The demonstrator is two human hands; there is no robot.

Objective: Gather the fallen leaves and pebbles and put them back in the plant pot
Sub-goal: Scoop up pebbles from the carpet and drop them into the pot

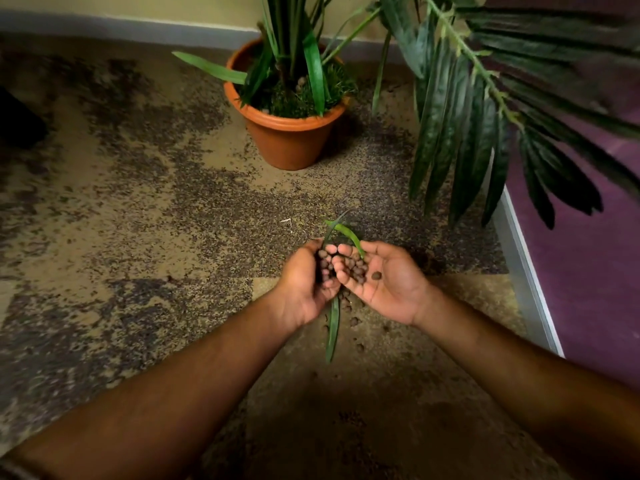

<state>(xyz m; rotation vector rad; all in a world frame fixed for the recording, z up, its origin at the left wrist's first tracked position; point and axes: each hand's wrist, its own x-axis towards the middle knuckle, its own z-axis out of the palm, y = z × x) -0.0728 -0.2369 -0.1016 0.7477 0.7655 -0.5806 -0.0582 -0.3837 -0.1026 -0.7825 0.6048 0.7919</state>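
My left hand [304, 282] and my right hand [384, 282] are cupped together above the carpet, a heap of brown pebbles [349, 268] lying between them. The left hand's fingers curl round pebbles and a long green leaf [333, 327] that hangs down below it. A second, lighter leaf [349, 235] lies across my right fingers. The right palm faces up with fingers slightly bent. The terracotta plant pot [287, 140] stands on the floor beyond the hands, filled with moss and green stems. Several loose pebbles [355, 321] lie on the carpet under my hands.
Mottled brown carpet [138, 202] covers the floor. A large palm frond [485, 109] overhangs the right side above the hands. A purple wall with a grey skirting board [526, 271] runs along the right. A dark object [17, 119] sits at the left edge.
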